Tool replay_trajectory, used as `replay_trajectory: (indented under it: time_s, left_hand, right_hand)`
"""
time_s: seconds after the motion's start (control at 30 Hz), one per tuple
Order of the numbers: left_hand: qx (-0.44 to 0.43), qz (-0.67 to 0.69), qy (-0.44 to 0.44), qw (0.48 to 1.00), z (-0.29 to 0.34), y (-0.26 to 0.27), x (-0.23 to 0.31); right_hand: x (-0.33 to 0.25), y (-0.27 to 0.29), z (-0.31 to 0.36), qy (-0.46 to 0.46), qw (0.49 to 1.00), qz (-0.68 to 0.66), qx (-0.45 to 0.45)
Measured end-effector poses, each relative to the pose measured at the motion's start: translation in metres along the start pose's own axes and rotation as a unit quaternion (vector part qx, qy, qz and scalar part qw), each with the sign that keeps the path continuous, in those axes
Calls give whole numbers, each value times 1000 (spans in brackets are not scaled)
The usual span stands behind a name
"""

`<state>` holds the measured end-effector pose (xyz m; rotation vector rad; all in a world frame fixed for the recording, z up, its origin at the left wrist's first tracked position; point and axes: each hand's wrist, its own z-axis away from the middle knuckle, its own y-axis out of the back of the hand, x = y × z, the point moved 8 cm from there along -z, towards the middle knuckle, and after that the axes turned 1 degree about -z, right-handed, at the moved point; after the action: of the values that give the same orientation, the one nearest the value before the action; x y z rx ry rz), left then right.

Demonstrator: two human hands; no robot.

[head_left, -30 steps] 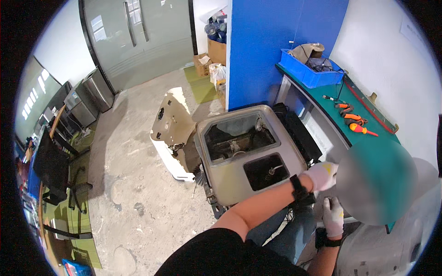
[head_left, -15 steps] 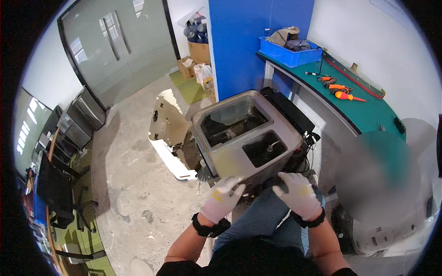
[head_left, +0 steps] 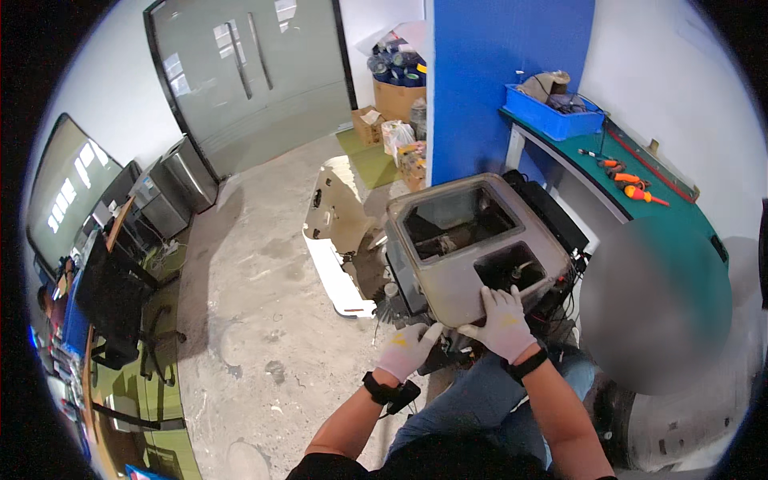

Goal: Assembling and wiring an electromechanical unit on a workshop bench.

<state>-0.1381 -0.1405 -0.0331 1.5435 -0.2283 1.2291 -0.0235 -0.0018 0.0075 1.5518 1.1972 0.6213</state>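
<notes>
In front of me stands a boxy machine with a dirty grey-brown lid (head_left: 450, 290). Its top has a large rectangular window and a smaller opening (head_left: 520, 268), in which a thin metal piece shows. My right hand (head_left: 506, 322), in a white glove, lies on the lid's near edge just below the small opening, fingers stretched and thumb out. At the near left corner is my gloved left hand (head_left: 406, 350), with its thumb against or very close to the lid's edge and the fingers apart. Neither hand shows anything gripped.
A white and tan cover panel (head_left: 336, 272) leans on the floor left of the machine. Cables hang at its right side. On the green bench (head_left: 680, 232) lie an orange screwdriver (head_left: 640, 194), pliers (head_left: 626, 179) and a blue bin (head_left: 552, 118). A blurred patch hides part of the bench.
My right hand has moved forward from the machine's near side onto the lid. The left hand has shifted to the lid's near left corner. The whole view has swung left.
</notes>
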Motion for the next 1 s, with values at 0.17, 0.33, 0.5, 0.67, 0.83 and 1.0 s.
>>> replay_trajectory:
  time_s: [0.17, 0.33, 0.5, 0.67, 0.83, 1.0]
  left_hand:
    - [36, -3, -26, 999, -23, -1, -1]
    - [0, -21, 2, 1000, -36, -4, 11]
    - [-4, -46, -13, 999, -45, -25, -4]
    - [37, -57, -18, 998, -41, -28, -1]
    - [65, -68, -32, 995, -42, -30, 0]
    - [56, -93, -31, 994, -37, -32, 9]
  right_hand:
    - [11, 0, -4, -27, 999, 40, -18]
    - [13, 4, -6, -21, 999, 47, 6]
    - [24, -1, -9, 12, 999, 33, -20]
    - [31, -4, -6, 20, 1000, 0, -12]
    - [33, -6, -12, 16, 999, 4, -33]
    - [35, -3, -8, 40, 999, 10, 3]
